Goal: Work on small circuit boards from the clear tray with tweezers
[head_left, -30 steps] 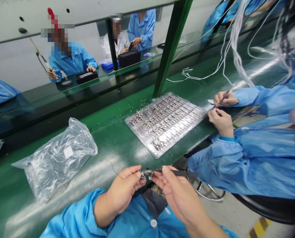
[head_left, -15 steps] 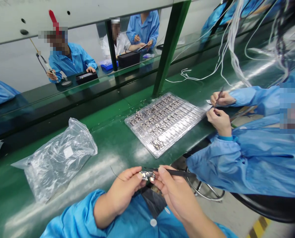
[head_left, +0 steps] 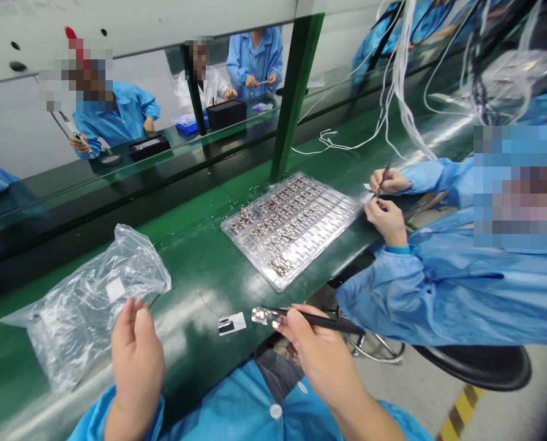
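In my right hand are black tweezers and a small circuit board, which sticks out to the left beyond the fingertips. My left hand is raised at the front edge of a clear plastic bag, fingers stretched upward and partly overlapping; I see nothing in it, and cannot tell whether it touches the bag. Between the hands, a small white slip with a black piece on it lies on the green bench. A thin dark wire is close by.
A clear compartment tray with rows of small boards lies beyond my right hand. At the right, a co-worker's hands work with tweezers. White cables hang over the bench. A green post rises behind the tray.
My left hand has let go of the circuit board and moved left to the plastic bag. The board stays in my right hand. The white slip is now uncovered. The view has shifted slightly.
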The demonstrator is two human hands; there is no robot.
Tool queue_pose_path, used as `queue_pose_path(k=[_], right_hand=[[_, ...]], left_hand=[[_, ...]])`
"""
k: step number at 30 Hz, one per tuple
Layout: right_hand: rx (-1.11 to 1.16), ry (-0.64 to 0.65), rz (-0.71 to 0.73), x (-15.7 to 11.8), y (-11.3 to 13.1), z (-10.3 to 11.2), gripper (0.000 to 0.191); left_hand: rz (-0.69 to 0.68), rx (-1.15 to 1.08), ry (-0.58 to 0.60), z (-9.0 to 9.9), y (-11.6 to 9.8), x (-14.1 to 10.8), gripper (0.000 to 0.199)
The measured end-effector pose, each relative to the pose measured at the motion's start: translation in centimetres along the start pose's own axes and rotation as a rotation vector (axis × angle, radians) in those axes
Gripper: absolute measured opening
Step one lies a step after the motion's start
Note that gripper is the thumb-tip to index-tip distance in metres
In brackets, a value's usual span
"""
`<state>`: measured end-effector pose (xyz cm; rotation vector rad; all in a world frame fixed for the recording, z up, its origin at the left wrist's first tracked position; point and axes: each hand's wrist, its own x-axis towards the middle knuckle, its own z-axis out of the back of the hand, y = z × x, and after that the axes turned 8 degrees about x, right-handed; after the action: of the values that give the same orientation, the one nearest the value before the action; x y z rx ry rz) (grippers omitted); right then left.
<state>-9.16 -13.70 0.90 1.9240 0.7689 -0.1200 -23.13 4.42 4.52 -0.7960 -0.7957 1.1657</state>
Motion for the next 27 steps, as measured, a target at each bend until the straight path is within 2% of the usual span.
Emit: queue_pose_path(k=[1,3,4,5,6,7,9,11,12,13,15,17,19,22,24,27], right_hand=[[0.012,0.011,-0.013,0.0,0.1,-0.1,0.039],[0.07,0.026,-0.044,-0.1,0.4,-0.6,0.038],[0.108,0.029,-0.063,-0.1,0.6,-0.8,0.037],[0.145,0.028,-0.085,-0.2,0.8,-1.1,0.037],[0.18,0.028,-0.109,-0.3,1.1,-1.4,0.037],[0.208,0.031,-0.137,-0.4,1.3,-1.6,0.037],[0.246,0.039,-0.218,-0.7,1.7,-2.0,0.037],[0.267,0.039,-0.312,-1.0,1.9,-2.2,0.037],[0.275,0.038,-0.355,-1.2,1.9,-2.2,0.038],[0.284,0.034,-0.39,-1.3,1.9,-2.3,0.038],[0.3,0.018,-0.432,-1.6,1.8,-2.4,0.04],[0.31,-0.012,-0.449,-1.6,1.7,-2.4,0.041],[0.313,-0.033,-0.456,-1.6,1.6,-2.5,0.04],[0.301,-0.033,-0.439,-1.4,1.4,-2.5,0.039],[0.292,-0.042,-0.4,-1.3,1.3,-2.4,0.039],[0.282,-0.058,-0.356,-1.2,1.2,-2.3,0.041]], left_hand=[[-0.258,0.125,0.007,0.7,-0.3,-0.2,0.041],[-0.822,0.215,0.189,1.6,-1.2,-1.4,0.039],[-0.98,0.234,0.249,1.7,-1.7,-2.2,0.042],[-1.078,0.235,0.326,1.5,-2.1,-3.0,0.04],[-1.102,0.242,0.454,1.2,-2.3,-3.7,0.033],[-1.037,0.262,0.622,0.7,-2.3,-4.2,0.026],[-0.69,0.309,0.873,-0.3,-1.9,-4.8,0.031],[-0.296,0.292,0.949,-1.4,-1.2,-4.8,0.055],[-0.166,0.24,0.956,-1.8,-0.9,-4.7,0.064],[-0.092,0.17,0.979,-2.1,-0.7,-4.5,0.066],[-0.027,0.039,1.032,-2.6,-0.6,-4.3,0.053],[0.029,-0.056,1.025,-3.1,-0.8,-4.4,0.039],[0.164,-0.195,1.01,-3.5,-1.1,-4.6,0.036],[0.537,-0.484,0.931,-4.1,-1.7,-5.2,0.037],[0.729,-0.584,0.868,-4.3,-2.1,-5.5,0.038],[0.804,-0.591,0.857,-4.4,-2.5,-5.6,0.037]])
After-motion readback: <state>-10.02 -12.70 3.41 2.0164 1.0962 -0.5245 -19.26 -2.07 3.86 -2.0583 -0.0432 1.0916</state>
